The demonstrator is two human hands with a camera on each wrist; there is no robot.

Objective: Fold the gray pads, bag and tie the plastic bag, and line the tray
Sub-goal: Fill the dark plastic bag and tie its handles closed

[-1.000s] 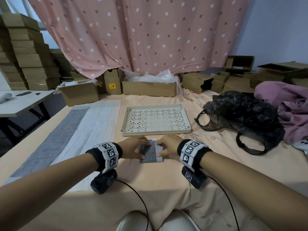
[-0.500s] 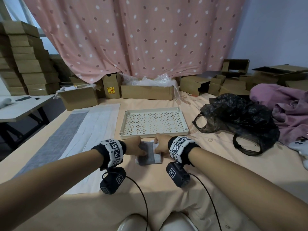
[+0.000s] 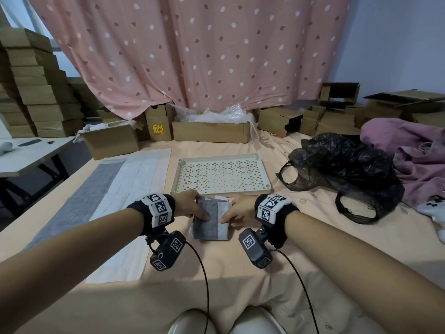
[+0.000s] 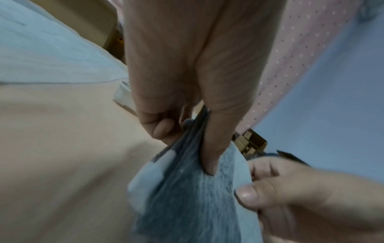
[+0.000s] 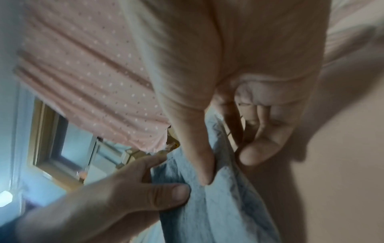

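1. Peach bedding (image 3: 240,280) covers the work surface, with a pink dotted curtain (image 3: 192,56) hanging behind it.
2. At the centre, the left hand (image 3: 190,206) pinches the folded gray pad (image 3: 209,222) along its 9 o'clock edge; the left wrist view shows the thumb lying on the gray face and the curled fingers underneath.
3. From 3 o'clock the right hand (image 3: 237,210) pinches the pad's white margin, thumb on top and fingers curled below. A grip from both sides likely keeps the stacked layers from springing open.
4. The pad sits between the two hands, its far end raised off the bedding and its near end sagging towards the person.
5. At 12 o'clock of the pad, just beyond the knuckles, lies the perforated cream tray (image 3: 221,174), unlined; it is probably set close so that lining it takes a short reach.
6. At 2 o'clock the black plastic bag (image 3: 342,169) slumps open and untied, its handles spread, apparently ready to take folded pads.
7. From 9 to 10 o'clock an unfolded pad (image 3: 101,203) lies flat, gray strip beside white, seemingly awaiting its fold.
8. Cardboard boxes (image 3: 209,131) line the far edge, and purple cloth (image 3: 414,150) is heaped at 2 o'clock beyond the bag.
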